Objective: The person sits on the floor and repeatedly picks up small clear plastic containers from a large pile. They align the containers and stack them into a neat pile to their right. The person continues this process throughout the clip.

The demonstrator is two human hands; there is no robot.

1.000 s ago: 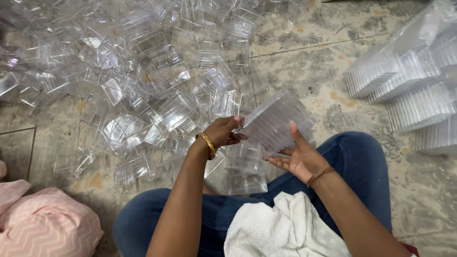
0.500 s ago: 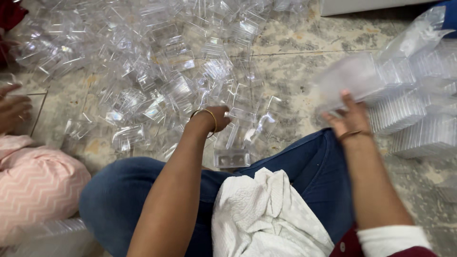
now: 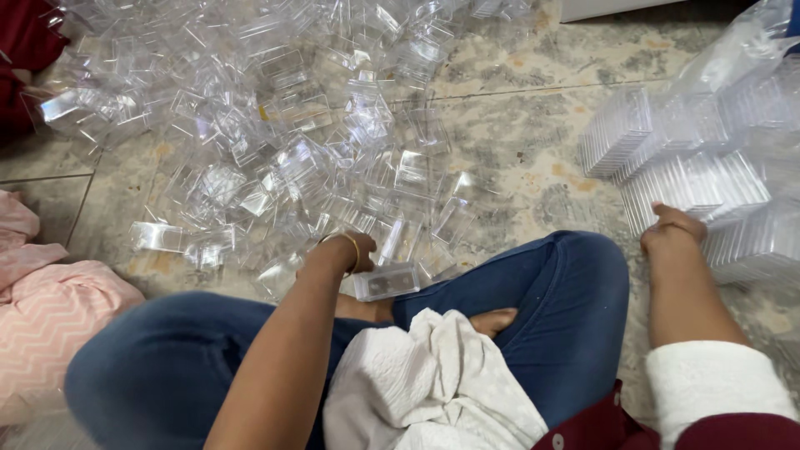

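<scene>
Your left hand (image 3: 354, 252) reaches down into the near edge of a wide heap of clear plastic boxes (image 3: 275, 142) spread over the stone floor (image 3: 525, 133). The fingers are curled down among the pieces, so you cannot tell whether that grip has closed on one or is only touching them. A gold bangle (image 3: 353, 250) sits at that wrist. Just beside the hand, toward you, lies one clear box with a dark inside (image 3: 386, 282), resting against your bare foot (image 3: 492, 319).

Your right hand (image 3: 673, 229) is well apart from it, out at your right side, knuckles up and fingers bent down onto a row of stacked clear trays (image 3: 692, 187). How firmly that grip holds the stack is hidden beneath the hand. More stacks stand behind, some under a loose clear plastic bag (image 3: 733, 50).

You sit cross-legged in blue jeans (image 3: 558, 300), with a white cloth (image 3: 425, 375) in your lap. A pink zigzag cloth (image 3: 50, 317) lies at your left.
</scene>
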